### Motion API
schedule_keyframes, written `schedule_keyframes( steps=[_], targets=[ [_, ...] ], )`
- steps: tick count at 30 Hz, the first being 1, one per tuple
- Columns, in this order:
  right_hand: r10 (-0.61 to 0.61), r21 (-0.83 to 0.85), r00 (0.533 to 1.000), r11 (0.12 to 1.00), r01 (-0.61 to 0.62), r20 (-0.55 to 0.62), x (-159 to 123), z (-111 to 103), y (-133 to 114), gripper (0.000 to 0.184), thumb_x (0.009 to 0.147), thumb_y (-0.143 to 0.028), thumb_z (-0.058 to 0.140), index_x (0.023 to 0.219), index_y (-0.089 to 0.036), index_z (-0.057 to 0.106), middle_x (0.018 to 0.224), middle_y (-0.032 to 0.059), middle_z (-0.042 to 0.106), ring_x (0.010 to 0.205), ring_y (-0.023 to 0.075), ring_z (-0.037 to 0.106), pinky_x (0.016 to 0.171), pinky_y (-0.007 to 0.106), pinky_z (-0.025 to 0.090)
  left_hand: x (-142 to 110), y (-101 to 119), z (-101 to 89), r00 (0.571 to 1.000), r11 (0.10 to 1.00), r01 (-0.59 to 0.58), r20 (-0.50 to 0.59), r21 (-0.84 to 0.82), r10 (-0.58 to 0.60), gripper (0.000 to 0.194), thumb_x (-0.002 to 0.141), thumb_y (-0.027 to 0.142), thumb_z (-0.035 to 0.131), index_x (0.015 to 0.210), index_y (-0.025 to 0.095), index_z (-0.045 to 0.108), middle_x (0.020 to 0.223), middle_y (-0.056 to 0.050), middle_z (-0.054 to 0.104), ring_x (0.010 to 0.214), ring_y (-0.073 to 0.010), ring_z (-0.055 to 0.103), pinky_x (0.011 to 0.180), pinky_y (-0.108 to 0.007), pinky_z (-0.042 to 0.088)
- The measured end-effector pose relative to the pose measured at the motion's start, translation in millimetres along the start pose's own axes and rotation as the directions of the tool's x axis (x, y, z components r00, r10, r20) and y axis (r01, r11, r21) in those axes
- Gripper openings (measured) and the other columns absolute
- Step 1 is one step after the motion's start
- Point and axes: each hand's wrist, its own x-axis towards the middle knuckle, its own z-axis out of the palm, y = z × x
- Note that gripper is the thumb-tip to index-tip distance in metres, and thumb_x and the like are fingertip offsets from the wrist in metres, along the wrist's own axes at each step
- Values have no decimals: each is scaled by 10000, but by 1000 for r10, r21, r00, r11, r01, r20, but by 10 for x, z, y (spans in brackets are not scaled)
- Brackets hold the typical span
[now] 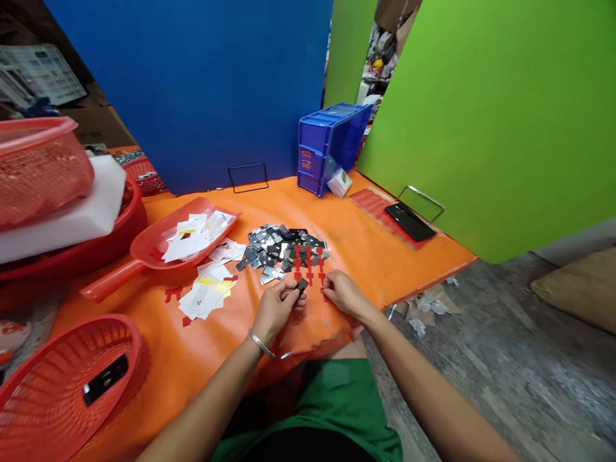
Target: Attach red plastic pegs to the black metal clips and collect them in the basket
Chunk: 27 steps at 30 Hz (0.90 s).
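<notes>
My left hand [276, 311], with a bracelet at the wrist, pinches a small dark flat plate [301, 286] between thumb and fingertips. To its right, my right hand [345, 293] is closed, its thumb and forefinger pinched at the lowest of several red T-shaped pieces [309, 273] laid in rows on the orange tabletop. What lies inside the curled fingers is hidden. Just beyond the hands is a heap of small shiny metal plates [269, 247], silver and dark.
Left are a red scoop [139, 247] holding white paper slips, more slips [205, 298], and a red basket [29, 420] with a black metal piece [106, 380]. A blue bin [312, 154] stands at the back. A black phone [409, 221] lies right, near the green panel [505, 115].
</notes>
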Motion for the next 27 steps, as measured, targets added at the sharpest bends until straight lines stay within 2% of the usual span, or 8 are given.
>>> schedule_keyframes(
  steps=[4,6,10,14,19,23,27],
  targets=[
    [-5,-27,996,1000,3,-86,-77,19,-10,93,721,-78,573,767,-155,596,812,54,576,724,156,526,654,249,392,187,-29,240,998,996,56,25,-75,-54,221,690,288,711,773,129,583,708,-65,698,598,-130,648,620,-258,536],
    [-28,-39,990,999,22,-138,-130,78,1,80,768,-95,569,757,-163,610,824,61,570,767,169,530,698,267,411,252,-27,301,997,992,82,12,-92,-81,210,686,265,718,763,123,582,698,-64,696,595,-129,646,607,-249,535],
    [-24,-25,980,1000,19,-199,-184,148,3,143,804,-103,556,695,-190,585,789,53,561,802,188,521,731,291,426,313,2,347,987,983,148,-43,-110,-153,143,713,176,699,768,95,595,665,-63,675,573,-116,638,595,-230,532],
    [9,18,978,1000,-6,-210,-186,106,-15,146,781,-62,540,730,-200,541,797,45,560,804,196,502,709,294,418,320,45,356,970,967,218,-81,-133,-230,83,743,108,663,749,92,582,654,-65,662,554,-107,633,597,-222,540],
    [-2,282,975,957,66,-220,-216,27,32,149,787,-79,497,703,-202,500,765,20,551,770,170,509,714,281,411,325,61,333,959,955,262,-73,-136,-273,54,775,102,631,771,95,578,685,-72,666,586,-111,649,612,-221,554],
    [116,549,978,836,-1,-175,-263,-40,42,80,804,-181,500,733,-197,531,723,0,551,692,144,518,638,253,417,346,45,310,960,958,258,-77,-128,-269,95,752,126,669,794,95,590,724,-75,672,603,-113,656,628,-223,563],
    [243,691,950,722,-40,-198,-283,-114,-19,138,825,-317,516,782,-190,550,723,-5,562,642,128,514,594,238,418,371,27,300,962,956,260,-50,-138,-269,93,765,126,647,821,78,590,730,-93,675,596,-122,659,612,-229,561]
  ],
)
